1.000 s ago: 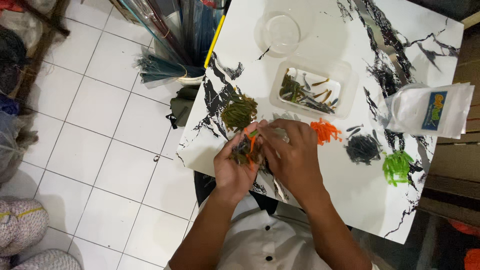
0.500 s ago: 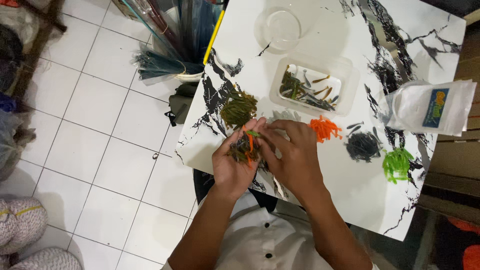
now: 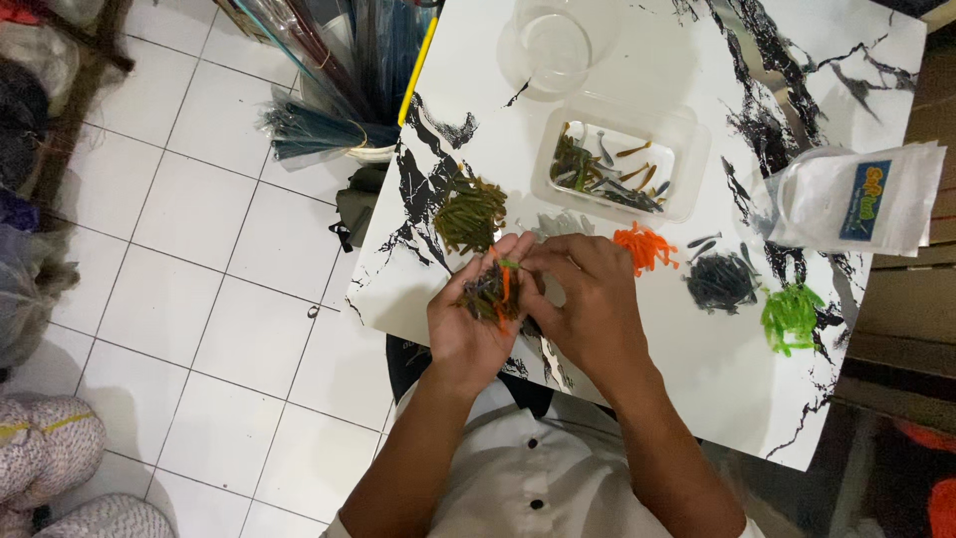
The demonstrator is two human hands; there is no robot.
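My left hand (image 3: 468,334) is cupped palm up over the near edge of the marbled white table (image 3: 657,70) and holds a mixed bunch of small soft lure worms (image 3: 491,292), dark, orange and green. My right hand (image 3: 588,299) reaches into that bunch, its fingertips pinching at a green piece by my left fingers. On the table lie sorted piles: olive-brown ones (image 3: 470,212) just beyond my left hand, orange ones (image 3: 643,246) beside my right hand, dark grey ones (image 3: 719,281), and bright green ones (image 3: 791,316) to the right.
A clear plastic tub (image 3: 687,149) with mixed worms stands behind the piles. A round clear lid (image 3: 551,45) lies at the far edge, and a white pouch (image 3: 861,199) sits on the right. Bundled rods and bags stand on the tiled floor to the left.
Both hands stay together over the table's near edge; my right fingers have shifted slightly within the bunch in my left palm. The piles have not moved.
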